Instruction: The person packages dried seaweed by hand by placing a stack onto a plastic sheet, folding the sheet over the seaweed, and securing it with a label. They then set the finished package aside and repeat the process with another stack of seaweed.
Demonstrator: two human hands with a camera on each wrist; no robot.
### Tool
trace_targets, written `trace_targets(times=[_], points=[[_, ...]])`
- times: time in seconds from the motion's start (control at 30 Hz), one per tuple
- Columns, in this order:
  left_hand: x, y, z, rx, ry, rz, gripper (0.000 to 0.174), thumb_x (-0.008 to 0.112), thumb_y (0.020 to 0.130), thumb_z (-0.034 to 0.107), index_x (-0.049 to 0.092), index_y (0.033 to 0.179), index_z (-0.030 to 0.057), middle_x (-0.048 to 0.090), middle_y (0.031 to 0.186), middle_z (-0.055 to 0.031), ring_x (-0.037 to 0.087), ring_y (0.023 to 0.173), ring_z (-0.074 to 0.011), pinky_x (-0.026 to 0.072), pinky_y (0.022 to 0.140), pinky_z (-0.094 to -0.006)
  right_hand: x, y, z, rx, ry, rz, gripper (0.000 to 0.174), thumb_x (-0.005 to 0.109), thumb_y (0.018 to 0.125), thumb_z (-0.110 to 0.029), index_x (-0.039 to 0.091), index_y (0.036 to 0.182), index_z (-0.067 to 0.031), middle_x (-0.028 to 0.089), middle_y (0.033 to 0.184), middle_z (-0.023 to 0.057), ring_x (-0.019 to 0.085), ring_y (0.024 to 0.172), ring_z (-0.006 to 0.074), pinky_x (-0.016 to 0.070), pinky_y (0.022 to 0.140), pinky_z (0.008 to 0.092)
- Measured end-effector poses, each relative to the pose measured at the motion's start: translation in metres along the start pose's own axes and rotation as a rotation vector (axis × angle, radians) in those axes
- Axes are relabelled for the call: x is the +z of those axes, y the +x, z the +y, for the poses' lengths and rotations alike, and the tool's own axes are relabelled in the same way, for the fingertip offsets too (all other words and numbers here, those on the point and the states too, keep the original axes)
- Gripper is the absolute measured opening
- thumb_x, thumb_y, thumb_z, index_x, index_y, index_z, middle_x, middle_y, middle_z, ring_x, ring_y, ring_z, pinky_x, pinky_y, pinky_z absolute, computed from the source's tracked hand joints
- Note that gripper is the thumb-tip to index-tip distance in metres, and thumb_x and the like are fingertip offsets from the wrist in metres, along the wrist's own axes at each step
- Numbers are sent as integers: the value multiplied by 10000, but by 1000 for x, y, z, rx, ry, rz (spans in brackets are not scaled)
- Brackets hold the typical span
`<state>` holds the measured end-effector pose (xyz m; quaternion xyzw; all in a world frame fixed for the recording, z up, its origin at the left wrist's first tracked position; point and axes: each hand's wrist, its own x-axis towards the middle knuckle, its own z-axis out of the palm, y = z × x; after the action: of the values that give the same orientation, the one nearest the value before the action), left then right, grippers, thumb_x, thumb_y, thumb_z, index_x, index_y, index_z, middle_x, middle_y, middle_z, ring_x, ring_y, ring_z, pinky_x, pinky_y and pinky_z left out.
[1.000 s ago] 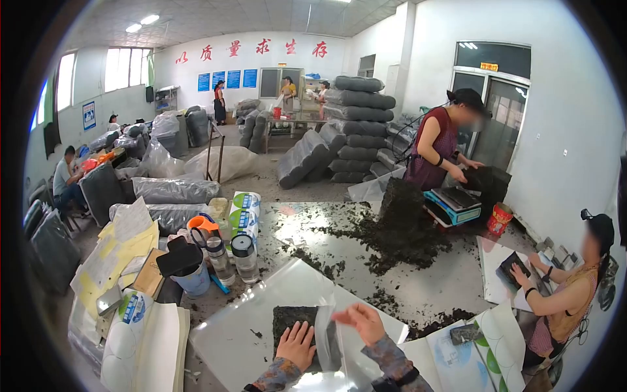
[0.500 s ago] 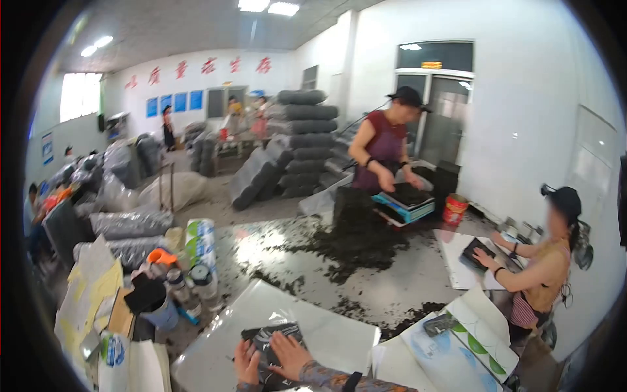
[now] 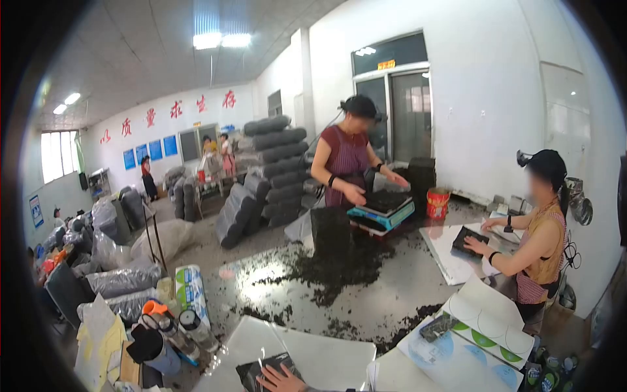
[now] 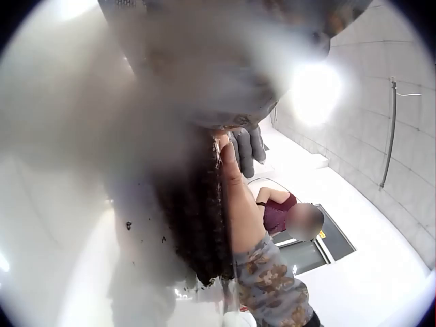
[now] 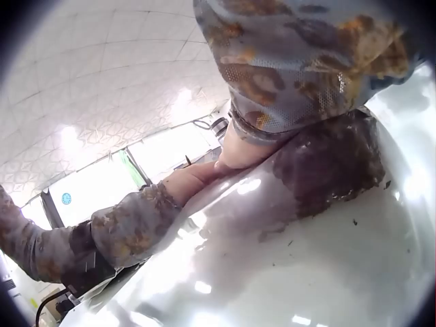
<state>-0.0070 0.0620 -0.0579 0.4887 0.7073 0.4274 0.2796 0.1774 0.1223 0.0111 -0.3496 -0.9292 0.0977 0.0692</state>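
A dark, flat block that looks like dried seaweed [image 3: 251, 375], under clear plastic film, lies on a white board [image 3: 320, 346] at the bottom of the head view. My right hand [image 3: 281, 379] rests on top of it with fingers spread and straight. In the left wrist view the block's layered edge [image 4: 197, 231] shows close up, with the right hand at its side. My left hand [image 5: 191, 181] appears only in the right wrist view, beside the right hand at the film-covered block. Its fingers are hidden there.
Dark flakes [image 3: 343, 274] are scattered over the table. Opposite, a person works at a blue scale [image 3: 385, 215] beside a red can [image 3: 437, 203]; another presses a dark block [image 3: 467, 242]. Bottles [image 3: 196, 326] and a blue cup [image 3: 160, 358] stand left, printed bags [image 3: 470, 333] right.
My right hand, raised at the loose film a second ago, came down onto the block. The left hand lay on the block, then at its edge, and has now left the head view, which turned rightward.
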Motion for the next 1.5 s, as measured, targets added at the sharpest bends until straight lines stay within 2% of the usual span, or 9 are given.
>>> trace_targets(times=[0.1, 0.13, 0.23, 0.37, 0.9, 1.1, 1.3, 1.43, 1.5], points=[[-23, 1, -2, -5, 71, -61, 425, 614, 910, 293, 596, 1210, -8, 669, 1079, -191, 633, 1000, -323, 495, 871, -393, 10, 2, 1, -4, -21, 21, 998, 436, 788, -754, 282, 1474, -46, 197, 1534, 246, 130, 1429, 410, 67, 1129, 603], [-34, 3, -11, 68, 63, -9, 401, 603, 916, 283, 603, 1196, -5, 673, 1062, -187, 636, 983, -324, 496, 866, -388, -18, -11, -9, -11, 50, 140, 793, 595, 806, -523, 410, 1405, -37, 360, 1462, 231, 294, 1375, 400, 228, 1100, 569], [-88, 9, -35, 62, 135, 97, 357, 567, 939, 246, 601, 1208, 14, 659, 1114, -174, 629, 1017, -318, 496, 879, -389, 2, 2, 5, -9, -57, -51, 938, 403, 865, -686, 207, 1491, -16, 181, 1539, 236, 133, 1446, 358, 125, 1134, 558], [-138, 26, -134, 109, 792, 700, 313, 582, 848, 178, 647, 1070, -32, 630, 1093, -235, 587, 1037, -391, 472, 907, -436, 7, 0, 3, 6, -98, 14, 955, 417, 834, -719, 222, 1493, -56, 186, 1543, 222, 125, 1446, 361, 96, 1131, 580], [-136, 22, -114, 310, 817, 713, 142, 593, 761, 112, 659, 866, 44, 666, 932, -131, 601, 1027, -341, 472, 869, -421, 17, 7, 10, -29, -127, 76, 963, 435, 820, -745, 255, 1487, -74, 216, 1529, 223, 153, 1440, 348, 107, 1137, 569], [-36, 1, 5, -148, 399, -4, 241, 568, 827, 132, 602, 1063, 97, 658, 886, -164, 620, 867, -384, 503, 780, -443, 13, 9, 9, -35, -107, 75, 977, 488, 780, -753, 248, 1498, -135, 212, 1520, 241, 157, 1433, 371, 111, 1129, 586], [-64, 24, -13, 378, 714, 52, 546, 697, 768, 188, 490, 1251, 42, 581, 1136, -199, 586, 994, -396, 490, 849, -453, 12, 11, 11, -42, -103, 64, 925, 496, 774, -755, 288, 1493, -212, 213, 1517, 248, 166, 1429, 380, 116, 1120, 597], [-76, 45, -27, -89, 746, -151, 751, 773, 723, 202, 406, 1343, -8, 559, 1107, -201, 603, 938, -342, 519, 786, -415, 10, 9, 9, -34, -99, 30, 941, 508, 773, -746, 276, 1496, -191, 204, 1521, 250, 137, 1437, 376, 91, 1123, 601], [-56, 40, 5, -51, 86, -172, 782, 799, 712, 199, 401, 1355, -1, 574, 1027, -185, 603, 858, -311, 511, 727, -376, 7, 10, 6, -19, -95, 7, 948, 524, 766, -739, 270, 1497, -191, 203, 1522, 248, 135, 1437, 378, 90, 1124, 601]])
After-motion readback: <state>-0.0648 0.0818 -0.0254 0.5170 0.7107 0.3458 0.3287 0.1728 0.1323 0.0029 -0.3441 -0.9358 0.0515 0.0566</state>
